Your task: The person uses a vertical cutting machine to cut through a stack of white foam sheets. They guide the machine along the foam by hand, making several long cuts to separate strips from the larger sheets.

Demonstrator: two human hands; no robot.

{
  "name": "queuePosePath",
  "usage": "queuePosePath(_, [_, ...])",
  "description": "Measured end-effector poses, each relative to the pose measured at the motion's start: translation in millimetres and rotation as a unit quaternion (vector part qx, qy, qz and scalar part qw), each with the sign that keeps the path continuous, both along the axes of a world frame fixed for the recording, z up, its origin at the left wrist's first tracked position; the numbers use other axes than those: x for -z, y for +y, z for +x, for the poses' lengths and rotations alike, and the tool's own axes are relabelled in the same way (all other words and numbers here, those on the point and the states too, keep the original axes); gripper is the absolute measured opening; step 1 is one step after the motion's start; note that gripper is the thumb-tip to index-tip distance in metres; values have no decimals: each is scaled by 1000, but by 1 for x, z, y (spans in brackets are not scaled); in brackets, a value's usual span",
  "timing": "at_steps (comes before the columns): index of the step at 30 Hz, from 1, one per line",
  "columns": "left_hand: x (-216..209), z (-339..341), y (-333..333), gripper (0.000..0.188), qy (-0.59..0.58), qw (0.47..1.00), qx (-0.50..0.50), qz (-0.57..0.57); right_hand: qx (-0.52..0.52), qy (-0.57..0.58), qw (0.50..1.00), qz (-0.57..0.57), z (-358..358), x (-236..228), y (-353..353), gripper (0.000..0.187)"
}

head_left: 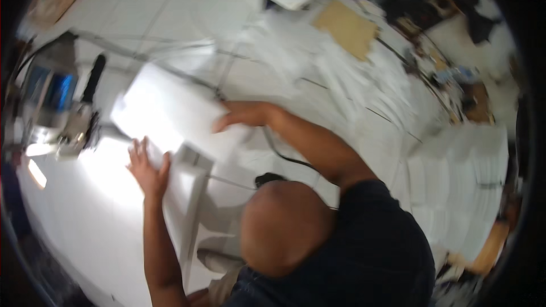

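Note:
A white, flat rectangular piece (170, 105), either cloth or a sheet, is tilted over the corner of a white worktable (102, 216). My right hand (244, 115) is closed on its right edge, fingers curled over the rim. Beside its near edge, my left hand (147, 167) lies with fingers spread, palm down on the brightly lit white surface. Blur hides whether the left fingertips touch the piece. To the left of both hands stands a machine (57, 91) that looks like a sewing machine, with a blue-lit panel.
White material (352, 85) lies heaped on the tiled floor, with a tan sheet (347, 28) on top. White stacks (460, 182) stand at the right. A dark cable (284, 156) runs near my right forearm. The worktable's edge (193, 216) is beside my left forearm.

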State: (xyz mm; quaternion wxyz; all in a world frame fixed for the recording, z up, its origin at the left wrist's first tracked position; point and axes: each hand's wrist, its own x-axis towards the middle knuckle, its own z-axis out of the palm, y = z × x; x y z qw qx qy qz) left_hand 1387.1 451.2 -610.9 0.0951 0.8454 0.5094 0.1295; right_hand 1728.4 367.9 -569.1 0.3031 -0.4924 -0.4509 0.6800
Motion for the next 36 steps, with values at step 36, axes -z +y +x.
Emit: queuePosePath(36, [15,20,5,69,52,998,16,27,816,-3,575,-66,334,25,-486,72])
